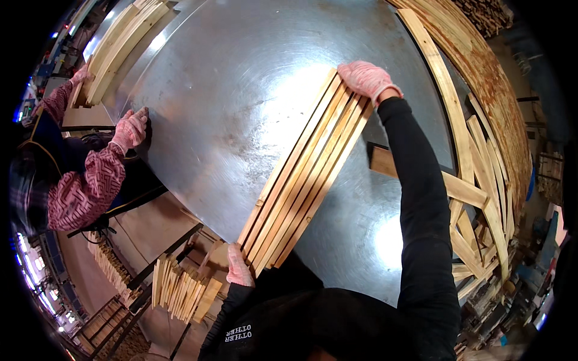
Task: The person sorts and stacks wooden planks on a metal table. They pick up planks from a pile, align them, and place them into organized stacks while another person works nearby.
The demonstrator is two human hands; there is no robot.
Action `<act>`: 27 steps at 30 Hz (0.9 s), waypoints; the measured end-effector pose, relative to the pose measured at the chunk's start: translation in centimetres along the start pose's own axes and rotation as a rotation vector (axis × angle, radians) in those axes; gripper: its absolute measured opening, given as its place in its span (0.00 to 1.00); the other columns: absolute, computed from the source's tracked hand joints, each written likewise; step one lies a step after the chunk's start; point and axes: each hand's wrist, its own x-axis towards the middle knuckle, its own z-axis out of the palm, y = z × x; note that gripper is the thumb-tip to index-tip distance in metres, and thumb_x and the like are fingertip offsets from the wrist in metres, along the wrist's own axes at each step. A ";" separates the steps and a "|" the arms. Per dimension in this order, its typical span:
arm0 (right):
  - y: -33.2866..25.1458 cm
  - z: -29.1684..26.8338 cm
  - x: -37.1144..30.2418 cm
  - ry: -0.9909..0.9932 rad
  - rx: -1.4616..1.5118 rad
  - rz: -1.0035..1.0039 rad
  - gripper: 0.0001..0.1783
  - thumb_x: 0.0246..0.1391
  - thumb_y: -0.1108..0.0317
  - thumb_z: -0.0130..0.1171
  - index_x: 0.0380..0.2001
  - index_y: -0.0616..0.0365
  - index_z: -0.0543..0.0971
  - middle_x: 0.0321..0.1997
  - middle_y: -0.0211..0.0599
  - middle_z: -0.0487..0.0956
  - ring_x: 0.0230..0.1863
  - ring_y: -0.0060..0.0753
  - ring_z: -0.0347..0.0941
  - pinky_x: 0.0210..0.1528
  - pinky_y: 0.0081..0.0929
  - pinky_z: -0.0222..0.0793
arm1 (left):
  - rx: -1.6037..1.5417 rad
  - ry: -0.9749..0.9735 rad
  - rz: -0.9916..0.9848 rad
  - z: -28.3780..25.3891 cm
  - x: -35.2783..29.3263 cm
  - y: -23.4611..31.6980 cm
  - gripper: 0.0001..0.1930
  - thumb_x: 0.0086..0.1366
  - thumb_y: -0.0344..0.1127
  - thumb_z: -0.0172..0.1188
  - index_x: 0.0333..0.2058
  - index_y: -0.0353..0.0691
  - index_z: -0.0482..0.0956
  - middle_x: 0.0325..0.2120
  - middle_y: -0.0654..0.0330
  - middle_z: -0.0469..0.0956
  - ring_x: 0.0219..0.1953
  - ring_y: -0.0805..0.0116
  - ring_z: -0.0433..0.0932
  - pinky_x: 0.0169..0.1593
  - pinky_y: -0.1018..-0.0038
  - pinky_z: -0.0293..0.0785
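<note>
Head view, looking down on a broad metal table (198,72). Shows over its middle, slanting from far right to near left, a bundle of narrow wooden boards (306,174), packed side by side; cannot tell whether resting flat or slightly raised. Should handle as stiff, fairly heavy together though light singly, hardly fragile, but apt to slide board against board. Best taken at both ends at once, squeezing across the width to keep any middle piece from slipping out. Has the far end held in the grip of the gloved right hand (365,79), curled over the corner. Meets the gloved left hand (239,268) at the near left corner; cannot tell how closed, with fingers partly hidden. Bears, smallest of all, a dark knot (309,219), probably harmless to stiffness.
</note>
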 end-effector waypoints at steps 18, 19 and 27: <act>-8.7 -5.9 -11.1 0.064 0.192 0.021 0.43 0.63 0.31 0.39 0.27 0.65 0.81 0.27 0.56 0.78 0.37 0.57 0.75 0.47 0.44 0.70 | -0.146 0.140 -0.295 -4.0 -6.2 1.4 0.42 0.64 0.62 0.60 0.70 0.52 0.55 0.68 0.60 0.59 0.67 0.57 0.61 0.65 0.48 0.58; -9.3 -6.3 -12.7 0.143 0.281 0.014 0.36 0.64 0.36 0.48 0.30 0.63 0.82 0.33 0.51 0.81 0.40 0.52 0.77 0.47 0.39 0.70 | -0.065 0.014 -0.205 -7.3 -6.5 -0.6 0.40 0.65 0.58 0.61 0.68 0.47 0.58 0.66 0.59 0.62 0.66 0.57 0.63 0.65 0.52 0.60; -6.7 -2.0 -24.2 0.843 1.816 -0.050 0.31 0.57 0.56 0.68 0.59 0.56 0.70 0.50 0.40 0.75 0.48 0.30 0.76 0.49 0.27 0.76 | 0.219 -0.294 0.283 -9.8 -8.9 -0.5 0.34 0.56 0.29 0.71 0.60 0.34 0.67 0.53 0.50 0.75 0.53 0.61 0.76 0.59 0.64 0.71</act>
